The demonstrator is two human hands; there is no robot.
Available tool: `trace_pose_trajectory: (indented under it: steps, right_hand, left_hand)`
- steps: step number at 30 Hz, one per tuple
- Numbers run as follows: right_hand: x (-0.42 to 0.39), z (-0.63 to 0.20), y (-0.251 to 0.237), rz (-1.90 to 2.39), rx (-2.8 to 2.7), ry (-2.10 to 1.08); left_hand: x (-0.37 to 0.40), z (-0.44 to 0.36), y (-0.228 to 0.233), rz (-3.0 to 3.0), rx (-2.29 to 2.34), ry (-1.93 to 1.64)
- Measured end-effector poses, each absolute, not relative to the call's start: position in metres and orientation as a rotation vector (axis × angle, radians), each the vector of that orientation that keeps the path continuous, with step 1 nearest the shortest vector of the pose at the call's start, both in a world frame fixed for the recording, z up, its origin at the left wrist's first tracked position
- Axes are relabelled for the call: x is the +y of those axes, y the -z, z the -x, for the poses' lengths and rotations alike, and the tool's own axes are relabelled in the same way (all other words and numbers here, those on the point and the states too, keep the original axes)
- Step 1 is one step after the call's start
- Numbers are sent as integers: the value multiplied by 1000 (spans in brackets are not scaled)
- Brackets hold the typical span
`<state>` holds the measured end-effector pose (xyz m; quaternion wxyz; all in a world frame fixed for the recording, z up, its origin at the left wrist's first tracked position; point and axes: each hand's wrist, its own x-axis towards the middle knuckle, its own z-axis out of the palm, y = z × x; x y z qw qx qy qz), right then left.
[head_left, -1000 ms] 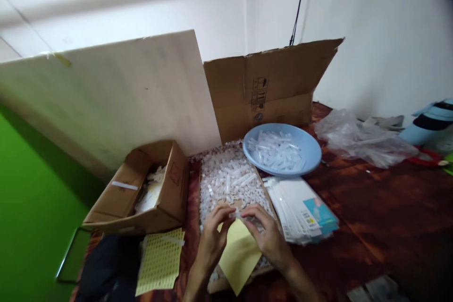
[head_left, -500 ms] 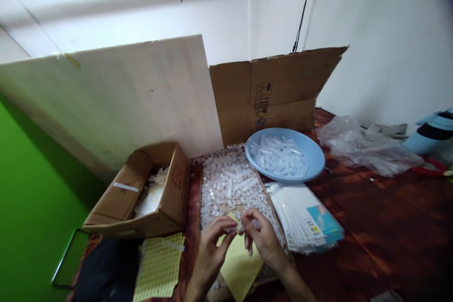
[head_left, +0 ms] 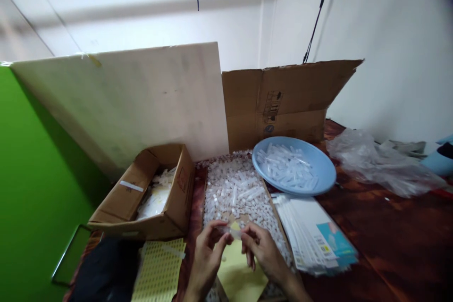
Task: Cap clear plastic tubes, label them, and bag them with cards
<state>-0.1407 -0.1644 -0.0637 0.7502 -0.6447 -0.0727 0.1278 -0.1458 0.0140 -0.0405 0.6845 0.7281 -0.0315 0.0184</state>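
Observation:
A small translucent plastic tube (head_left: 235,233) lies sideways between my hands. My left hand (head_left: 208,255) pinches its left end between thumb and fingers, and my right hand (head_left: 262,248) pinches the right end. Below them is a plain yellow sheet (head_left: 242,273), partly covered by the fingers. Under and behind it, a shallow cardboard tray (head_left: 281,226) holds many small white pieces (head_left: 221,174), with several clear tubes (head_left: 244,191) on top. Fine detail on the held tube is blurred.
A blue basin (head_left: 329,172) full of tubes stands behind right, above a stack of white packets (head_left: 304,231). On the left are an open cardboard box (head_left: 180,198), a yellow sticker sheet (head_left: 159,269) and a black cloth-like item (head_left: 106,269). Crumpled clear plastic (head_left: 375,160) lies far right.
The camera view has shifted, so the surroundings appear further right and lower. Both hands stay together on the tube, which now shows more openly between the fingertips.

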Motion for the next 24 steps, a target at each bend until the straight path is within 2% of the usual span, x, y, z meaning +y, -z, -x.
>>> trace_pose_trajectory:
  steps: [8,15,17,21,24]
  right_hand:
    - [-149,139,74,1251,-66,-428]
    - [-127,149,82,1319,10,-398]
    - [-123,151,82,1394,-7,-328]
    - [-127,153,76,1723,-114,52]
    - [-130,153,75,1731,-148,4]
  left_hand:
    - [26,138,38,-1535,-105,5]
    - [1,143,34,-873,94,2]
    - [-5,140,33,-636,184,-26]
    - [-6,135,37,-407,277,-60]
    - [-5,136,39,-414,279,-49]
